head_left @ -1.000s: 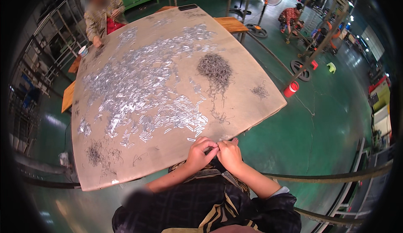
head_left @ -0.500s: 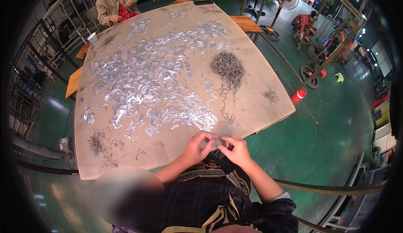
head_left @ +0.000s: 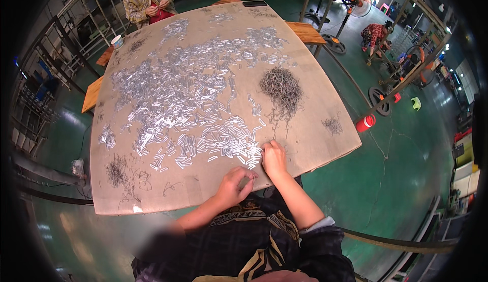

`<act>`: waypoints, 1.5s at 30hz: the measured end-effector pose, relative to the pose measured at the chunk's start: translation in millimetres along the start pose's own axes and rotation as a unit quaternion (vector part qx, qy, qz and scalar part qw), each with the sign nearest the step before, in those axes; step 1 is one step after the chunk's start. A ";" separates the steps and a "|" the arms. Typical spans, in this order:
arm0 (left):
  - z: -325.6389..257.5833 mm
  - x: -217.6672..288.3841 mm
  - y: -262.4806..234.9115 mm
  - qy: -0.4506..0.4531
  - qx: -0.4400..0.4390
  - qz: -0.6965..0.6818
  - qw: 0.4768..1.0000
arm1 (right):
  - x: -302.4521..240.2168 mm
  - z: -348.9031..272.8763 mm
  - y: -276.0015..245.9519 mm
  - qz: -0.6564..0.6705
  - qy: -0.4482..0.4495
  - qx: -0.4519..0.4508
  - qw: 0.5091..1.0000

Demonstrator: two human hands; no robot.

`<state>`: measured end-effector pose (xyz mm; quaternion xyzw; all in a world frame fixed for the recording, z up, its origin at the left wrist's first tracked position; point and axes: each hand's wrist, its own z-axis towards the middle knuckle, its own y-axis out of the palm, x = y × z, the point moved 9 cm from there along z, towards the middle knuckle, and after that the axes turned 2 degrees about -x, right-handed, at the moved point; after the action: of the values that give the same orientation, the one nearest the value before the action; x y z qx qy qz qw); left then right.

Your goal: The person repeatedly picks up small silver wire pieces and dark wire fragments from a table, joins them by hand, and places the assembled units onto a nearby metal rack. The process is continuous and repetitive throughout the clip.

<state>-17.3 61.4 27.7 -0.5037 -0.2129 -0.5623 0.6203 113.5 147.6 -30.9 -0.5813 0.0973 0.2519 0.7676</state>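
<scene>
A person in dark clothing trimmed with gold-coloured bands works at a broad, brown-covered surface [head_left: 315, 155], bare forearms stretched over its near edge. The left hand [head_left: 235, 186] is low at that edge, its fingers curled toward the thumb; whether its grip is closed on anything cannot be told. Just ahead and to the right, the right hand [head_left: 274, 159] is over the surface, fingertips down beside the nearest silvery pieces [head_left: 231, 137]; what its grip holds, if anything, is hidden. The slim, shiny pieces spread in a wide scatter from near the hands across the middle of the surface. A loose tangle of dark wire [head_left: 117, 172] lies at the near left corner, a smaller tangle [head_left: 333, 125] toward the right edge, and a dense heap of dark, bent wires [head_left: 280, 90] beyond the right hand. A red container [head_left: 365, 123] is just past the right edge. Farther off, a cup [head_left: 117, 41] is at the left edge, near a co-worker in a checked shirt [head_left: 137, 8], and a flat black object [head_left: 254, 3] lies at the far end.
</scene>
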 end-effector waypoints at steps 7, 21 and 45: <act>14.6 0.6 17.5 0.025 -0.031 -0.010 0.999 | 10.0 -9.6 -12.6 0.099 0.063 -0.024 0.993; 23.7 24.4 69.2 0.054 -0.120 -0.021 0.991 | 42.1 -105.1 -91.3 0.468 0.254 -0.019 0.846; 85.2 -60.3 127.5 0.013 -0.168 0.307 0.937 | 19.9 -122.0 -112.7 0.266 0.103 0.070 0.956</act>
<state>108.1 146.3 -37.3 -0.6340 0.0577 -0.3784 0.6720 204.3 15.9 18.1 -0.5018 0.3444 0.3785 0.6974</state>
